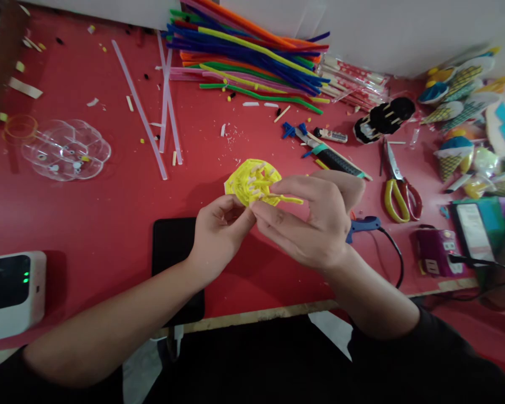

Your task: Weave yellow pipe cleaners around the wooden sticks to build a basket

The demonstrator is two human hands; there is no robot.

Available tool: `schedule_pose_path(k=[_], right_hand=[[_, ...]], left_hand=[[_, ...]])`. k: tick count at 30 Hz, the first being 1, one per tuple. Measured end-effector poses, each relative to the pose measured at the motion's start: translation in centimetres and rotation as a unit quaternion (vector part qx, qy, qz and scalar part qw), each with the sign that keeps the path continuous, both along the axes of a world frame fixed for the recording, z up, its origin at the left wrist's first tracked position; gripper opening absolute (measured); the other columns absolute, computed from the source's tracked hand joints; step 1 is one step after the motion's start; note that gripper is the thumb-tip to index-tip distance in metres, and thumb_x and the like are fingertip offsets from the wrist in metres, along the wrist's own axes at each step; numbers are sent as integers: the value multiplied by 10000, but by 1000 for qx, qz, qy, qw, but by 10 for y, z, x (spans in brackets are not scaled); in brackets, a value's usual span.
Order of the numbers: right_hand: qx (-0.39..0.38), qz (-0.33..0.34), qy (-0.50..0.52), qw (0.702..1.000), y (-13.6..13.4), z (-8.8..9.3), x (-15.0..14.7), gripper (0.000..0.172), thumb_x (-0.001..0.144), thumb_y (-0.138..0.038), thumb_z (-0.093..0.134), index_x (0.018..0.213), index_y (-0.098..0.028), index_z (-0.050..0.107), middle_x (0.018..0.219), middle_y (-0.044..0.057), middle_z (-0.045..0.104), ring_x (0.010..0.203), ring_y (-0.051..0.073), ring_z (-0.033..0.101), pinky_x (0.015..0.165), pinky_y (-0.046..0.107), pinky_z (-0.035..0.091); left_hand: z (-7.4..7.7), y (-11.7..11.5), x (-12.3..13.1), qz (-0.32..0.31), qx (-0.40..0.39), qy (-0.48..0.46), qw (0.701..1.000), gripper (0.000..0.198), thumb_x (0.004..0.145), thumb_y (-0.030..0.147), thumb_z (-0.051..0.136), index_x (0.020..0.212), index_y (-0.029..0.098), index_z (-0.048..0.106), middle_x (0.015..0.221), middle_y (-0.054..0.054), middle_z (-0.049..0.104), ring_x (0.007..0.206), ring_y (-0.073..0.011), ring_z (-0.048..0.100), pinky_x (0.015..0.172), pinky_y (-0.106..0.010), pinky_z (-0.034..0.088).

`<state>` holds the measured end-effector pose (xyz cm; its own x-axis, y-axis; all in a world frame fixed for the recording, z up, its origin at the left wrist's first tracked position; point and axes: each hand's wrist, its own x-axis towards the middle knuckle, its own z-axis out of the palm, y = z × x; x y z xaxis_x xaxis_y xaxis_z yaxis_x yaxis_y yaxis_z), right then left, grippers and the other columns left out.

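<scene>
Right now, your left hand (219, 230) pinches the near edge of the yellow woven disc (252, 180), with thumb and fingertips closed on it. Your right hand (315, 224) meets it from the other side. Its fingers are curled and pressed onto a loose yellow strand (288, 199) that sticks out of the disc's right side. The two hands touch at the fingertips, and the disc sits between them over the middle of the red desk (109, 224).

A black phone (174, 247) lies flat just below your left wrist. A blue glue gun (364, 225) rests just beside your right hand, its cable trailing toward the desk's edge. The yellow-handled scissors (398, 193) lie further right, and a utility knife (340, 163) lies just behind your right hand.

At the far edge a heap of coloured pipe cleaners (252, 56) is spread out. To its left lie clear glue sticks (141, 112), and a clear flower-shaped tray (65, 150) sits well apart on the left.
</scene>
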<state>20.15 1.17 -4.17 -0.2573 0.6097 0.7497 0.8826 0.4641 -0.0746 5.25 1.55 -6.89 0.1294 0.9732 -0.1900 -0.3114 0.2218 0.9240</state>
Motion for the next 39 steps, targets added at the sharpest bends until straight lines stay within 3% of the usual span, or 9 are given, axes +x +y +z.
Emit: schedule_pose_path(k=[6,13,24,28,33,39], right_hand=[[-18,60,-15,998,-3,2,9,133,888,-190,776,916,-319,758,995,26,740,899,213,652,772,390,541],[3,57,-12,998,-2,-6,14,146,843,-149,789,864,-289,754,1029,24,702,962,210,581,812,387,496],[-6,41,-13,999,-3,-11,17,140,876,-167,751,911,-303,745,1045,38,682,998,221,584,872,387,506],[-30,48,-13,998,-4,-10,21,122,904,-177,726,949,-289,745,1068,56,653,1026,233,569,899,384,499],[-23,50,-6,998,-4,-10,25,128,886,-173,729,965,-274,738,1082,66,645,1026,249,582,901,409,503],[-30,41,22,998,-7,-12,20,107,889,-196,722,947,-285,716,1059,63,684,971,259,628,890,447,507]], left_hand=[[-2,3,1,-33,-61,-72,995,236,724,387,902,731,208,750,803,-24,780,837,-192,742,837,-337,596],[4,7,3,-5,-159,-167,973,123,657,213,871,674,202,749,669,41,714,603,-83,652,607,-203,556],[2,11,3,-13,-221,-207,953,163,689,205,928,698,178,768,726,27,773,662,-72,719,720,-174,626],[3,13,3,-6,-229,-211,950,137,719,163,902,718,181,766,749,24,786,697,-83,748,753,-181,637],[3,11,2,-14,-198,-193,961,183,684,243,945,769,185,794,816,7,810,759,-106,772,819,-212,645],[4,8,3,-17,-140,-183,973,240,633,299,988,783,213,821,810,7,815,753,-83,744,752,-169,611]])
